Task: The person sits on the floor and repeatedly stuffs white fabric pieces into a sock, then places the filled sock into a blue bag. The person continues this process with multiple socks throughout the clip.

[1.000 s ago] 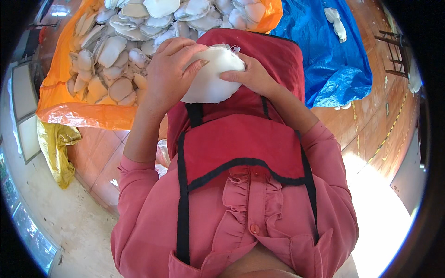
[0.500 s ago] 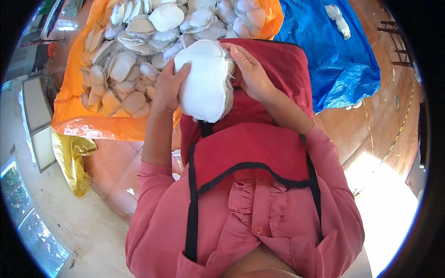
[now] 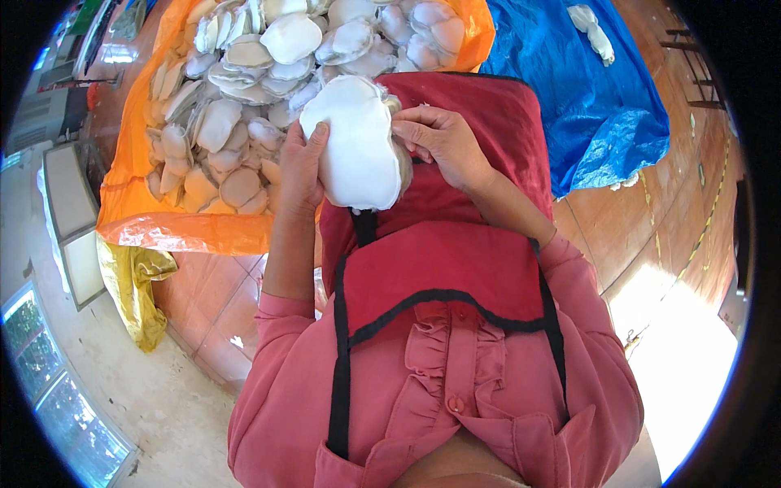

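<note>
A white padded fabric piece [image 3: 354, 146] with a rounded, wavy outline is held over my lap. My left hand [image 3: 303, 167] grips its left side, thumb on the front and the other fingers hidden behind. Greyish layers with frayed fibres show along its right edge. At that edge my right hand [image 3: 451, 146] has thumb and forefinger pinched together, the other fingers curled in. Whatever lies between those fingertips is too small to make out. Beneath the pad is the red apron [image 3: 488, 122] with black trim.
Ahead on the left, an orange sheet [image 3: 187, 232] bears a heap of similar white pads [image 3: 220, 126]. To the right lies a blue tarp [image 3: 561, 106] with a white twisted bundle [image 3: 592, 34]. A yellow plastic bag [image 3: 138, 285] lies on the tiled floor at left.
My right hand has gone from spread fingers behind the pad's upper right edge to a pinch beside that edge, slightly lower. The pad has shifted a little left and down.
</note>
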Tool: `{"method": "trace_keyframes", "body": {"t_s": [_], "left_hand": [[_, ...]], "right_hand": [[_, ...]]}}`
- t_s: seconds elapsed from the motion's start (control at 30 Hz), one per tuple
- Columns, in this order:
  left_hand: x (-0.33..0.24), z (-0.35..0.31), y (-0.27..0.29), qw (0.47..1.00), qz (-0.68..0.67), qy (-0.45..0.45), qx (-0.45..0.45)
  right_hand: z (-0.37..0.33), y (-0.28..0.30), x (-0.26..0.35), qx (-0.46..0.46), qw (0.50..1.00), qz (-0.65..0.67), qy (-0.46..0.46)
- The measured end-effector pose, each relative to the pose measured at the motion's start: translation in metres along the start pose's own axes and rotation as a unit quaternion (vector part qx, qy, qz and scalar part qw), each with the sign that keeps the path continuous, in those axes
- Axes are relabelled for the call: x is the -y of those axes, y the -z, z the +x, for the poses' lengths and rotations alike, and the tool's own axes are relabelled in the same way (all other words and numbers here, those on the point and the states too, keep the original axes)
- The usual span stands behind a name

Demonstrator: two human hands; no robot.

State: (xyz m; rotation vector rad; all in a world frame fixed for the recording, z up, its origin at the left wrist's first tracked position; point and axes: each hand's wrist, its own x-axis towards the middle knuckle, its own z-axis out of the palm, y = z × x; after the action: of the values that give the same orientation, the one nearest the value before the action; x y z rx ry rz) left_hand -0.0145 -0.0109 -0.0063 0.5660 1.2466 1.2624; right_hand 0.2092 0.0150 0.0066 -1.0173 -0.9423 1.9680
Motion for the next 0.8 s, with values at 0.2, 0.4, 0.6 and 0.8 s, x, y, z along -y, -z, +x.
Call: {"method": "trace_keyframes", "body": {"t_s": [0.2,0.4,0.6,0.8], "left_hand": [[0.000,0.000,0.001,1.000,0.012,-0.003,-0.005],[-0.004,-0.011,-0.011,0.993,0.117,-0.027,-0.003],[-0.013,-0.018,-0.021,0.962,0.265,-0.049,0.039],[0.002,-0.021,-0.021,0.935,0.337,-0.070,0.088]], "right_hand": [[0.001,0.001,-0.002,0.029,0.999,-0.039,-0.009],[0.008,0.008,-0.016,0.013,0.980,-0.194,0.034],[0.017,0.014,-0.035,-0.036,0.953,-0.292,0.073],[0.026,0.025,-0.054,-0.049,0.981,-0.181,0.049]]}}
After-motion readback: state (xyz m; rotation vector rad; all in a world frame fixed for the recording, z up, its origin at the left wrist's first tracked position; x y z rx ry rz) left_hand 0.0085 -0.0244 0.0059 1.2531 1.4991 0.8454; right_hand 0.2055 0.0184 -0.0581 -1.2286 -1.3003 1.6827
